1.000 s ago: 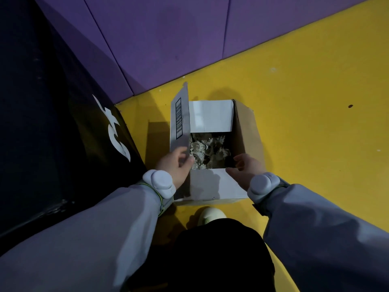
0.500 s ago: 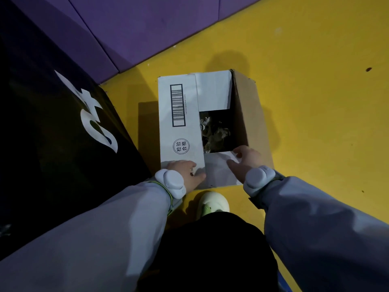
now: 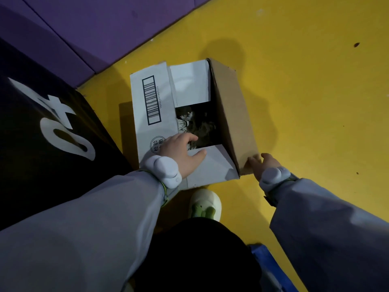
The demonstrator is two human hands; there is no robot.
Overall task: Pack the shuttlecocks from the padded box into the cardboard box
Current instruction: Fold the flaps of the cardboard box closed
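The cardboard box (image 3: 154, 114) stands on the yellow floor, white outside with a barcode. Its left flap and both end flaps are folded down. The brown right flap (image 3: 231, 114) still stands up. Through the remaining gap I see several white shuttlecocks (image 3: 185, 124) inside. My left hand (image 3: 182, 152) lies flat on the left flap and the near flap, fingers spread, pressing them down. My right hand (image 3: 257, 163) touches the near corner of the upright right flap from outside; I cannot tell if it grips it. The black padded box (image 3: 42, 133) with white markings sits at the left.
Purple wall pads (image 3: 94, 28) stand behind the box at the top left. The yellow floor (image 3: 305, 91) stretches to the right. My pale shoe (image 3: 205, 204) is just in front of the box. Something blue (image 3: 271, 268) shows at the bottom.
The left flap went from upright to folded flat over the box. My left hand slid onto the flaps and my right hand moved out to the right flap's near corner.
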